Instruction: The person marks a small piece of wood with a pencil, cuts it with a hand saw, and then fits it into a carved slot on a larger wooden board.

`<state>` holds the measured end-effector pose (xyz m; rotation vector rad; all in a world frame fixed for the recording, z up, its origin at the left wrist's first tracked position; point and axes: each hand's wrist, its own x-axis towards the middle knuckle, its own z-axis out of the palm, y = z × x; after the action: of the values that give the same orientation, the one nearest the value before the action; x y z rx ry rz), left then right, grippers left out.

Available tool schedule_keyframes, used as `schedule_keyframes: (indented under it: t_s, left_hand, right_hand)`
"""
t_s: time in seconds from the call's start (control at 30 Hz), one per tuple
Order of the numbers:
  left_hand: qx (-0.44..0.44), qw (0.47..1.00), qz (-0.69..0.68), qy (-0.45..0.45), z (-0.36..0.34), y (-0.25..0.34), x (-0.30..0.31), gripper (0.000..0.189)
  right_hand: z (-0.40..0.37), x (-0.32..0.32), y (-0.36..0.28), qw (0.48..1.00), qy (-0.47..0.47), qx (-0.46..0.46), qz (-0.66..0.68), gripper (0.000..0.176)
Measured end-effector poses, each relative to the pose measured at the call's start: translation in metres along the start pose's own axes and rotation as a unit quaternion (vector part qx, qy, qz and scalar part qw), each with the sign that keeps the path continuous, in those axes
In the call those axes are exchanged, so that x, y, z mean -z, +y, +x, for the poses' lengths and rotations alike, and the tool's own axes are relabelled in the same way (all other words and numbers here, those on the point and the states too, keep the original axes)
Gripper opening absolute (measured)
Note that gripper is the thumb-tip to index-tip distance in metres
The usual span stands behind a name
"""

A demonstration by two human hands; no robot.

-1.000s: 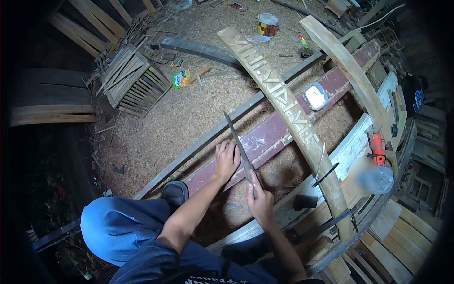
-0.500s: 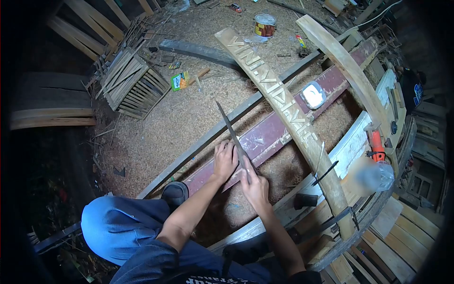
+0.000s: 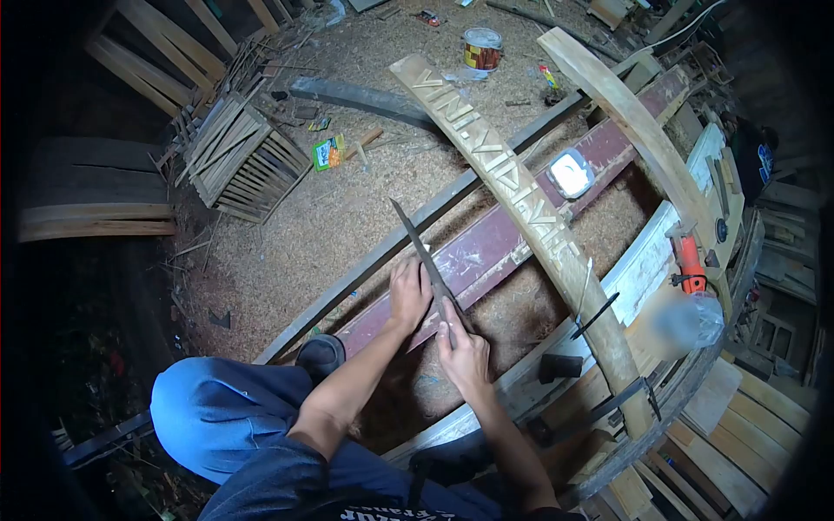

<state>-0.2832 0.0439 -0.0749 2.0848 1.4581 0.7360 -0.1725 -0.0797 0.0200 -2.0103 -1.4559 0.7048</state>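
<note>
Pale curved wooden plank (image 3: 512, 187) bears carved capitals along its length, seemingly "VINI.VIDI.VICI"; the white print on the dark shirt (image 3: 365, 508) and the round tin's (image 3: 483, 48) label are illegible

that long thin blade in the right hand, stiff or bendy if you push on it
Probably stiff: the blade runs straight from the right hand to its pointed tip, with no sag. Being narrow and thin, it is likely light for its length. Laid flat, it seems unlikely to roll.
</note>
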Motion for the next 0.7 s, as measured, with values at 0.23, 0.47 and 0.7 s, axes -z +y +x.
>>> schedule_keyframes:
  t_s: [0.23, 0.47, 0.7]
  left_hand:
    - [0.008, 1.0, 0.009, -0.009, 0.0, 0.009, 0.001, 0.021]
    - [0.004, 1.0, 0.014, -0.018, -0.004, 0.02, 0.011, 0.019]
    - [-0.009, 0.996, 0.073, -0.046, -0.007, 0.014, 0.004, 0.019]
  right_hand:
    - [-0.022, 0.023, 0.017, 0.999, 0.02, 0.005, 0.031, 0.046]
    - [-0.031, 0.018, 0.013, 0.993, 0.042, 0.0, 0.113, 0.046]
    - [-0.039, 0.016, 0.013, 0.993, 0.025, -0.032, 0.115, 0.046]
